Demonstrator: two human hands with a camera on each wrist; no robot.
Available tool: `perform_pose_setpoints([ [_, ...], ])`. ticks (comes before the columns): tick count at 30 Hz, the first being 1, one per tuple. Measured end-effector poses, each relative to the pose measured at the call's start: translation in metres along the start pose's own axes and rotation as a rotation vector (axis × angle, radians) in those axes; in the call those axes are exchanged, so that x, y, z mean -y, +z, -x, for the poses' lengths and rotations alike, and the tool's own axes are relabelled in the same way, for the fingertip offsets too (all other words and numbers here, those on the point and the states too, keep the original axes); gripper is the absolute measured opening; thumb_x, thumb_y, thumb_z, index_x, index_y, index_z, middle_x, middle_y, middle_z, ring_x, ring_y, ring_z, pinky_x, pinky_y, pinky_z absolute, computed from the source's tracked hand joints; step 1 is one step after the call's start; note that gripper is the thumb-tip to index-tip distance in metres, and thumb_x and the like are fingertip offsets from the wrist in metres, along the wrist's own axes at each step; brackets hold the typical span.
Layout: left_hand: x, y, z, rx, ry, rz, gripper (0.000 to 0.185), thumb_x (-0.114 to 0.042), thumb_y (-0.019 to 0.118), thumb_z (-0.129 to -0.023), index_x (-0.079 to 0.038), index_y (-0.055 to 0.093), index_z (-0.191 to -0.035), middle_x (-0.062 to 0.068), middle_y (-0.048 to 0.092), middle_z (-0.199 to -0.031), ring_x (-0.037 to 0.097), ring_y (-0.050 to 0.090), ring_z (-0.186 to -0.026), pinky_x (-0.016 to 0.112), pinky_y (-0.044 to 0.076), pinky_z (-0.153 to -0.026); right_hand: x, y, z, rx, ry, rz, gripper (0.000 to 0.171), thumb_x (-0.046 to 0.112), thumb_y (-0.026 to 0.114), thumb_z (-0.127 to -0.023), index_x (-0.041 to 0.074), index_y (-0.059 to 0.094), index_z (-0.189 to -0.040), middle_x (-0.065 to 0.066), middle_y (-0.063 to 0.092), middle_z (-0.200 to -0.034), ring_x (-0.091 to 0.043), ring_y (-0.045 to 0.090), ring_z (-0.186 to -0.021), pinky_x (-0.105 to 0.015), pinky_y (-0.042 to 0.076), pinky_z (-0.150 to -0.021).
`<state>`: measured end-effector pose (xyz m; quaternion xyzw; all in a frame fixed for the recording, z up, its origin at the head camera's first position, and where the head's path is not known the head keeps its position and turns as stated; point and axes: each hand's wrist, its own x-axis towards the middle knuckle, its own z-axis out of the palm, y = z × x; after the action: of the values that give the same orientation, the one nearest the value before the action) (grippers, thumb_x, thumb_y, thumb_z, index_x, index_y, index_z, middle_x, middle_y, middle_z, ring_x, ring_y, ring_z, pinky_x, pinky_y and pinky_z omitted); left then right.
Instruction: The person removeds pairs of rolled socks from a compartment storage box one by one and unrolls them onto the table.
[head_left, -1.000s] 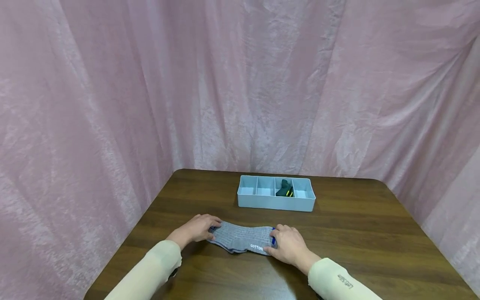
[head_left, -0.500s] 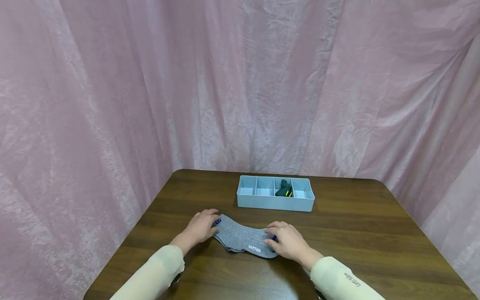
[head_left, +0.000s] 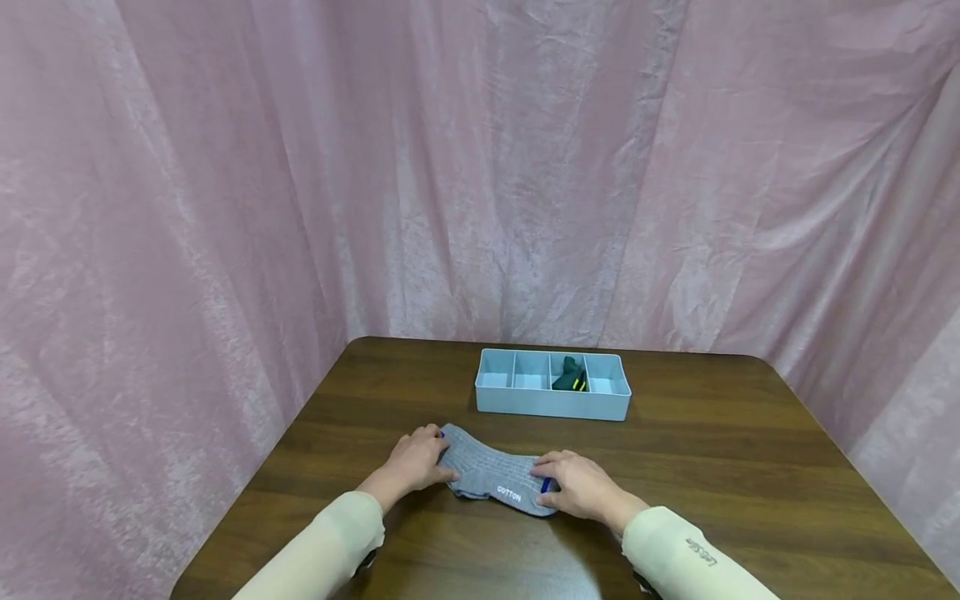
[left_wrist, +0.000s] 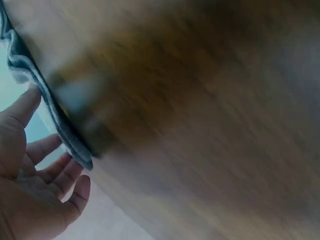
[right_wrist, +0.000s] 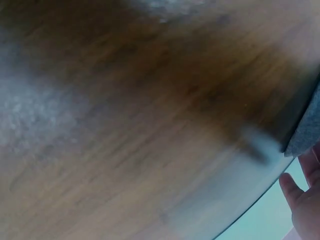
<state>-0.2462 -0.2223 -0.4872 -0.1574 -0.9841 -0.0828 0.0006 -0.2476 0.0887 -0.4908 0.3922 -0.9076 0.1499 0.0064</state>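
A grey sock, marked COTTON in white, is laid flat on the brown bench, between the two hands. Its left end is pressed by the left hand, whose fingers are seen loosely extended over the fabric with the thumb at the near edge; nothing is plainly pinched there. Its right end is covered by the right hand, whose fingers are lightly bent on the cloth, a blue edge showing just beneath them; whether that edge is pinched cannot be told. In the left wrist view the sock's edge is seen just past the spread fingertips; the right wrist view is blurred, and only a grey corner beside one fingertip is made out.

Beyond the fingers, well apart from the sock, a light blue divided tray is set, with a dark sock in its third compartment from the left.

The work in hand is judged to be flattening or folding the sock. It would be done well if both ends are held evenly, the fabric is kept taut between the fingers, and wrinkles are smoothed outward so that the edges are kept aligned.
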Motion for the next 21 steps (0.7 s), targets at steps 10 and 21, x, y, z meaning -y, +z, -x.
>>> perform_pose_setpoints([
  [10, 0.011, -0.003, -0.01, 0.038, 0.028, 0.039, 0.064, -0.042, 0.079, -0.083, -0.004, 0.064, -0.131, 0.015, 0.054, -0.133, 0.035, 0.049, -0.124, 0.052, 0.04, -0.096, 0.006, 0.004, 0.003, -0.047, -0.023, 0.061, 0.042, 0.038, 0.076, -0.086, 0.01, 0.072, -0.117, -0.005, 0.066, -0.117, -0.025, 0.061, -0.109, -0.044, 0.049, -0.091],
  [21, 0.015, -0.004, -0.029, 0.074, 0.102, 0.052, 0.058, -0.035, 0.081, -0.083, -0.006, 0.065, -0.131, 0.012, 0.054, -0.135, 0.032, 0.049, -0.126, 0.051, 0.039, -0.099, 0.016, 0.007, 0.006, -0.07, 0.0, 0.048, 0.041, 0.045, 0.078, -0.081, 0.014, 0.075, -0.108, 0.003, 0.063, -0.1, -0.016, 0.061, -0.093, -0.041, 0.05, -0.082],
])
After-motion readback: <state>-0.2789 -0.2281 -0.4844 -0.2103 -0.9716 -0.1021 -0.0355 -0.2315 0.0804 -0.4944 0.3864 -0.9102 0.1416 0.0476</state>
